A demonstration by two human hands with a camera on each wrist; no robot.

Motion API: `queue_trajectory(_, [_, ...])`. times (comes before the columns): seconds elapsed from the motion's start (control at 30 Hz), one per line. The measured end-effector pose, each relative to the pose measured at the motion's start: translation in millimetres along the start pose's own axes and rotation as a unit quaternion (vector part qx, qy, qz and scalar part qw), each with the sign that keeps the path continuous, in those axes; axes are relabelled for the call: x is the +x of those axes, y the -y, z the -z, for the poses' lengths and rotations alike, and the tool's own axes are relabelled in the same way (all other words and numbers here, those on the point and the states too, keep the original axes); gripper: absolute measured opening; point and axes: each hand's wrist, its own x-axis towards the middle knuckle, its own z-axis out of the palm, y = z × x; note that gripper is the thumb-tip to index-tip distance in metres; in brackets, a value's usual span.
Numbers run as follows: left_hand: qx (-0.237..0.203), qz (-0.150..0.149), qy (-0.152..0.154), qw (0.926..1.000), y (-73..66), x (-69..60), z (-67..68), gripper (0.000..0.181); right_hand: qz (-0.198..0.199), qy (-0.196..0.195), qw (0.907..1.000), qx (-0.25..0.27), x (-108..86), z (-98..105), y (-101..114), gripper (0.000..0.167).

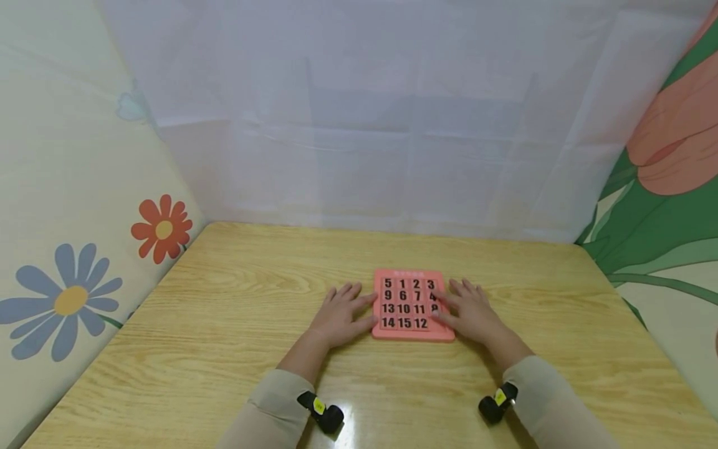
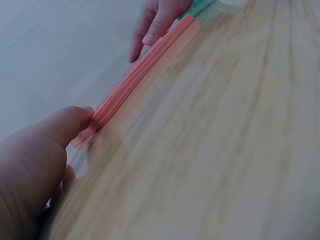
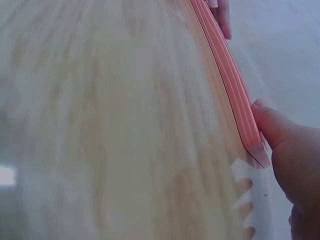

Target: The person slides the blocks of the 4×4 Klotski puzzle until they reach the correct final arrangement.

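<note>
A pink sliding number puzzle (image 1: 412,337) lies flat on the table, its black-numbered tiles facing up. Its top row reads 5, 1, 2, 3, and the lower right corner has a gap beside the 12 tile (image 1: 420,323). At the puzzle's left edge, my left hand (image 1: 342,317) rests with fingers spread, thumb and forefinger touching the frame. My right hand (image 1: 473,313) reaches over the right edge; its forefinger lies by the 4 and its thumb partly covers the 8. Both wrist views show a thumb against the pink side wall (image 2: 135,77), (image 3: 230,80).
The wood-grain table (image 1: 235,287) extends around the puzzle. A white sheet (image 1: 359,125) hangs behind it, with flower-patterned cloth (image 1: 33,187) on the left and another (image 1: 673,218) on the right. Each sleeved wrist wears a small black camera (image 1: 328,416), (image 1: 493,408).
</note>
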Motion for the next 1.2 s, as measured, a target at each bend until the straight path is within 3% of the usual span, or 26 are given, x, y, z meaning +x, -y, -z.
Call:
queue_trajectory(0.27, [-0.001,0.001,0.001,1.0,0.3,0.1,0.2,0.058,0.024,-0.029,0.9989,0.028,-2.2,-8.1,13.8,0.057])
queue_trajectory(0.93, [0.005,-0.001,0.004,1.0,1.7,-0.7,0.1,0.056,0.117,-0.011,0.993,0.011,-3.5,-27.2,61.3,0.051])
queue_trajectory(1.2, [0.008,-0.002,0.004,1.0,0.9,-0.2,0.4,0.054,0.132,0.009,0.9912,-0.003,-4.3,-29.2,75.9,0.05])
